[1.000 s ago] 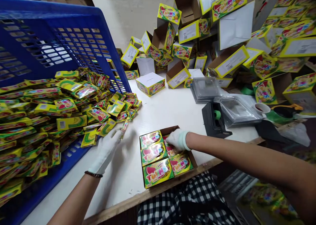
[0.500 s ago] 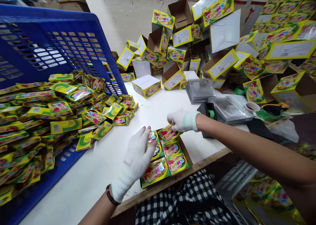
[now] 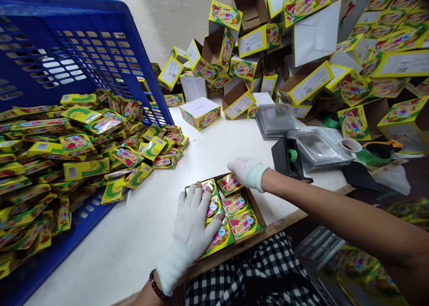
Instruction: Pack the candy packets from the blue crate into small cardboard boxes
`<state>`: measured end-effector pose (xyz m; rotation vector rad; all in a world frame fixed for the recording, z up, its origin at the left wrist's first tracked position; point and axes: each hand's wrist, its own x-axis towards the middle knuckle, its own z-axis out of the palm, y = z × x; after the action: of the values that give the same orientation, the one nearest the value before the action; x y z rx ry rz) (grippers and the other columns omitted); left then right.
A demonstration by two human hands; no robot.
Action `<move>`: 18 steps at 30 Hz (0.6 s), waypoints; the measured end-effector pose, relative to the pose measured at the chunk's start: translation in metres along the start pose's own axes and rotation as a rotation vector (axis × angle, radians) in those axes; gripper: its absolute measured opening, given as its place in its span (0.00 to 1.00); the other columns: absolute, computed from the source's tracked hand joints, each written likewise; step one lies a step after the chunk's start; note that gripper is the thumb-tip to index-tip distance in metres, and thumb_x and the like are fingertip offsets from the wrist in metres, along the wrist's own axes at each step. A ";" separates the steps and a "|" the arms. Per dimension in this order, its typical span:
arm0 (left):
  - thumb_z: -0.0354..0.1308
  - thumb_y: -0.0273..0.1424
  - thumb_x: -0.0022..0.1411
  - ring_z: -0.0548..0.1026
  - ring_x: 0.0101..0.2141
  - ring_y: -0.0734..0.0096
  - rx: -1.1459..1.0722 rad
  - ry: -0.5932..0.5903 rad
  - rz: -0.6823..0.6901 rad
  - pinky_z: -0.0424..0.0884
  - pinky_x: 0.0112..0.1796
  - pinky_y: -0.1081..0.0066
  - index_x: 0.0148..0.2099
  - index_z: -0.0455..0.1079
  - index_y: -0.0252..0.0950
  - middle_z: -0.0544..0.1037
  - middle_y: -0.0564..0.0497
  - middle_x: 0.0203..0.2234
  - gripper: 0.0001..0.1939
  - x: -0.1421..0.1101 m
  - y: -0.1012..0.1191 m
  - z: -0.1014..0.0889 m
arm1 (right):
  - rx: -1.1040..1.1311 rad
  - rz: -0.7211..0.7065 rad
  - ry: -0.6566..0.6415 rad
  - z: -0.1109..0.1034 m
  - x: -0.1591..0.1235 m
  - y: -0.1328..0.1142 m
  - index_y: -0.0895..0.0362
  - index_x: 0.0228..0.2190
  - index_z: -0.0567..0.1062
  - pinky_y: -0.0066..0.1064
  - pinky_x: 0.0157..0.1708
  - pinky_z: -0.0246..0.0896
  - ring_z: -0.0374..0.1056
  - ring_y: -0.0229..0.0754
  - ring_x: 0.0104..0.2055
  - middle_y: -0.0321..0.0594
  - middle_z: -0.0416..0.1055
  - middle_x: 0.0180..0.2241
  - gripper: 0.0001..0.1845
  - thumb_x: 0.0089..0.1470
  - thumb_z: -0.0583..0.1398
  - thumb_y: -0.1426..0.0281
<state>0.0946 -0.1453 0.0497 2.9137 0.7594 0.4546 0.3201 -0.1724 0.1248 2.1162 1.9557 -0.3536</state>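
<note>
An open carton [image 3: 256, 207] near the table's front edge holds several yellow-green TWINS candy boxes [image 3: 243, 224], lying face up in two columns. My left hand [image 3: 192, 216], in a white glove with bare fingertips, lies flat with fingers apart over the left column and partly covers it. My right hand [image 3: 247, 171], also gloved, is curled at the carton's far right corner, against the candy box [image 3: 229, 184] there. Its fingertips are hidden and slightly blurred, so I cannot make out what they hold.
A blue crate [image 3: 142, 60] on the left spills a heap of candy boxes [image 3: 87, 167] onto the white table [image 3: 140, 225]. Empty display cartons [image 3: 201, 111] pile up at the back. To the right are a tape dispenser [image 3: 288, 158], clear plastic trays [image 3: 318, 149] and a cup [image 3: 350, 146].
My left hand has moved slightly right and down, flattening over the left column. My right hand has shifted slightly down, and the far right candy box, tilted before, now lies flatter in the carton.
</note>
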 end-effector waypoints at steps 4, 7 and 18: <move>0.52 0.47 0.65 0.57 0.64 0.40 0.006 -0.025 0.001 0.54 0.61 0.38 0.64 0.61 0.30 0.63 0.32 0.63 0.33 0.000 -0.001 0.001 | -0.014 -0.026 -0.025 0.004 0.002 -0.007 0.63 0.48 0.75 0.35 0.45 0.67 0.73 0.53 0.49 0.56 0.74 0.47 0.16 0.60 0.54 0.76; 0.52 0.47 0.65 0.56 0.65 0.40 -0.012 -0.026 -0.012 0.53 0.62 0.38 0.64 0.61 0.30 0.62 0.32 0.63 0.33 -0.002 -0.001 0.001 | -0.021 -0.058 -0.019 0.012 0.002 -0.008 0.62 0.46 0.76 0.34 0.44 0.66 0.73 0.51 0.48 0.55 0.73 0.46 0.15 0.62 0.52 0.75; 0.56 0.49 0.61 0.52 0.67 0.40 -0.133 0.003 -0.111 0.51 0.63 0.36 0.66 0.59 0.34 0.58 0.35 0.66 0.37 -0.012 0.005 -0.004 | 0.123 -0.006 -0.004 0.041 0.007 -0.012 0.59 0.46 0.73 0.34 0.43 0.64 0.73 0.48 0.45 0.51 0.73 0.45 0.17 0.61 0.49 0.77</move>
<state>0.0853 -0.1558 0.0513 2.7328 0.8516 0.4785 0.3077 -0.1786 0.0838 2.1815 1.9861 -0.4912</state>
